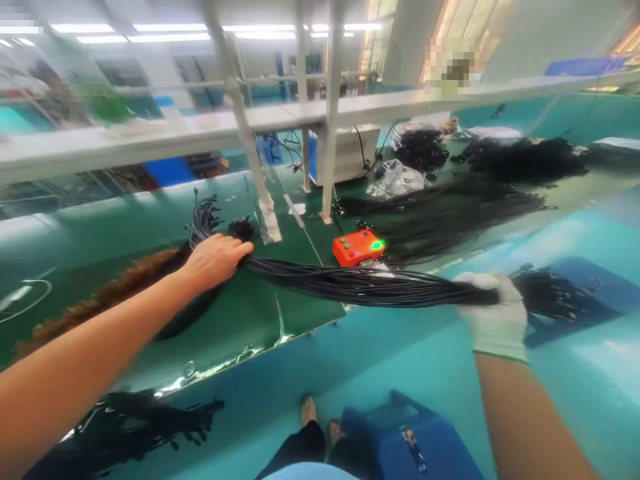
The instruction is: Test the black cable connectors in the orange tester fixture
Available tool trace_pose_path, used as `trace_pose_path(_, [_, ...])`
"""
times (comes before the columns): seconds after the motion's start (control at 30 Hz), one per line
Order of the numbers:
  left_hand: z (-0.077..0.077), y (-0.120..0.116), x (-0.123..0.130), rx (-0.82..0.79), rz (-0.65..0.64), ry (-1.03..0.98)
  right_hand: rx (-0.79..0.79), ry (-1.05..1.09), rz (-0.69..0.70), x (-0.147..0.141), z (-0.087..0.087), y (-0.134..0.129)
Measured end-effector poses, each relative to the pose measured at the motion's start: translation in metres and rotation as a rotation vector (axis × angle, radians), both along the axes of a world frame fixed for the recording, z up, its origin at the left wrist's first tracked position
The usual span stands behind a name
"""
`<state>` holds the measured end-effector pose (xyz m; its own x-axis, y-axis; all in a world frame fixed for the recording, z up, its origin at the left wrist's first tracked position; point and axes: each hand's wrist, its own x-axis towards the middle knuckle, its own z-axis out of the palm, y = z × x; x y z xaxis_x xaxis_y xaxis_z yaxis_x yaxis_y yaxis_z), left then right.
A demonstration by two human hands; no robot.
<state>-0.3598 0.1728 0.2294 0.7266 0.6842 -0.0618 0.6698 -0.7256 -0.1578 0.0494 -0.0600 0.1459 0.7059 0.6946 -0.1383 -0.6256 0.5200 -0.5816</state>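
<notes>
A long bundle of black cables (350, 284) stretches between my two hands, sagging slightly across the front of the green-topped bench (300, 320). Near one end, my bare left hand (216, 259) is closed around it above the bench. My right hand (493, 303), in a white glove, grips the other end out beyond the bench edge, and loose cable ends with connectors fan out past it. Just behind the bundle sits an orange box (358, 248) with small buttons and a lit green light. Grey cable ends (203, 217) stand up behind my left hand.
More black cables (450, 220) lie along the bench at right, by a clear plastic bag (397, 179). A white vented machine (350, 155) stands behind the shelf posts. Below are a blue stool (420, 440) and hanging black cables (135, 427). Another blue seat (595, 293) is at right.
</notes>
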Motion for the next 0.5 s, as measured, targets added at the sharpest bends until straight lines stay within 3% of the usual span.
trace_pose_path(0.1, [-0.064,0.004,-0.018,-0.151,-0.001,0.019,0.025,0.111,-0.018,-0.015,-0.021,0.006])
trace_pose_path(0.2, [-0.123,-0.018,-0.028,-0.318,0.006,0.027,0.014,0.065,0.010,-0.034,-0.021,0.009])
trace_pose_path(0.3, [-0.159,-0.046,-0.015,-0.445,-0.023,-0.021,-0.078,-0.054,0.179,-0.055,-0.010,0.014])
trace_pose_path(0.33, [-0.162,-0.053,-0.004,-0.471,-0.037,-0.054,-0.117,-0.121,0.252,-0.062,-0.006,0.017])
trace_pose_path(0.4, [-0.155,-0.065,0.025,-0.549,-0.056,-0.176,-0.167,-0.259,0.378,-0.074,0.001,0.027])
trace_pose_path(0.5, [-0.118,-0.078,0.076,-0.876,0.014,-0.580,-0.116,-0.353,0.533,-0.083,0.012,0.045])
